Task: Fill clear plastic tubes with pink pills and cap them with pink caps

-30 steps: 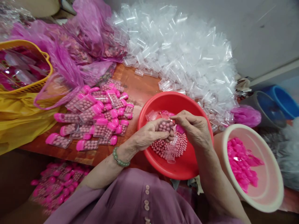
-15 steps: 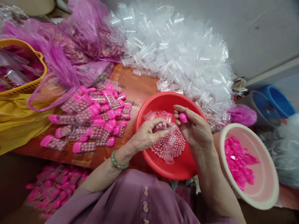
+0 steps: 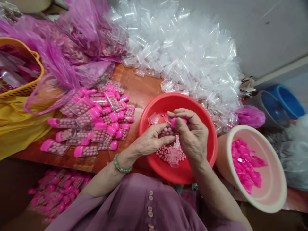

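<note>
Over the red basin (image 3: 207, 154), right hand (image 3: 192, 134) presses pink cap (image 3: 178, 121) onto left hand's (image 3: 154, 141) tube (image 3: 167, 131).

Basin (image 3: 207, 134) — between packs (image 3: 96, 125) and bucket (image 3: 276, 195)

Yellow basket (image 3: 21, 91) cut off at left edge; filled tube (image 3: 166, 131) mostly hidden by hands; floor pile (image 3: 57, 192) blurred.

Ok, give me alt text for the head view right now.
Over a red basin of pink beads, the left hand holds a bead-filled clear tube while the right hand presses a pink cap onto it. Capped tubes lie left; loose caps fill a pale bowl right.
</note>
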`<state>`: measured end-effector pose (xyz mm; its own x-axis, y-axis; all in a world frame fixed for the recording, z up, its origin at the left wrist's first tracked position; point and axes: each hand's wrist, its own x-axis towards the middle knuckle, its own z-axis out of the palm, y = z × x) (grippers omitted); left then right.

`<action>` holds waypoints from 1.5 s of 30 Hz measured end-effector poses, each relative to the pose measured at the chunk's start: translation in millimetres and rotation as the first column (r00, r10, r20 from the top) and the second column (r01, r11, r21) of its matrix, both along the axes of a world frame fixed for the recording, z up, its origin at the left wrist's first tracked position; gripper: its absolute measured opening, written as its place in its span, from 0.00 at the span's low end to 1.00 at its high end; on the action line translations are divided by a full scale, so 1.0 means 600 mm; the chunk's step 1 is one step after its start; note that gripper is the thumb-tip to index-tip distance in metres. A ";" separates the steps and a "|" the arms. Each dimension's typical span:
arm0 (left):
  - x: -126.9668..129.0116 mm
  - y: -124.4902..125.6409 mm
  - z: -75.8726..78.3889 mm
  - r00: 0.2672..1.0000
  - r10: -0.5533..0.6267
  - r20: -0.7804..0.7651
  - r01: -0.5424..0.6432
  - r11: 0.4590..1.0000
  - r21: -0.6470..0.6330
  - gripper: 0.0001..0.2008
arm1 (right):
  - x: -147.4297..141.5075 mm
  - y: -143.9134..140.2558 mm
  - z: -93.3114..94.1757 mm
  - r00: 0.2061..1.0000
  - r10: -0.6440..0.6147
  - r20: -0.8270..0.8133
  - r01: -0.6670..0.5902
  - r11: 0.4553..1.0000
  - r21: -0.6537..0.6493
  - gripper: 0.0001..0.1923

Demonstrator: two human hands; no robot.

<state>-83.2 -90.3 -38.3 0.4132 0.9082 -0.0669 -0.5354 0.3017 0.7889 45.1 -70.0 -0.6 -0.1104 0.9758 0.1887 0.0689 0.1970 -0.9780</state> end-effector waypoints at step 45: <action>0.003 0.008 -0.005 0.977 -0.103 -0.187 0.110 0.993 0.033 0.06 | 0.051 0.010 -0.020 0.926 0.085 0.368 -0.157 0.973 0.170 0.07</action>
<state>-81.2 -85.4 -41.4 0.4919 0.8633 -0.1133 -0.3459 0.3131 0.8845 75.8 -63.8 -12.4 -0.3198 0.8994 0.2981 0.3686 0.4079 -0.8353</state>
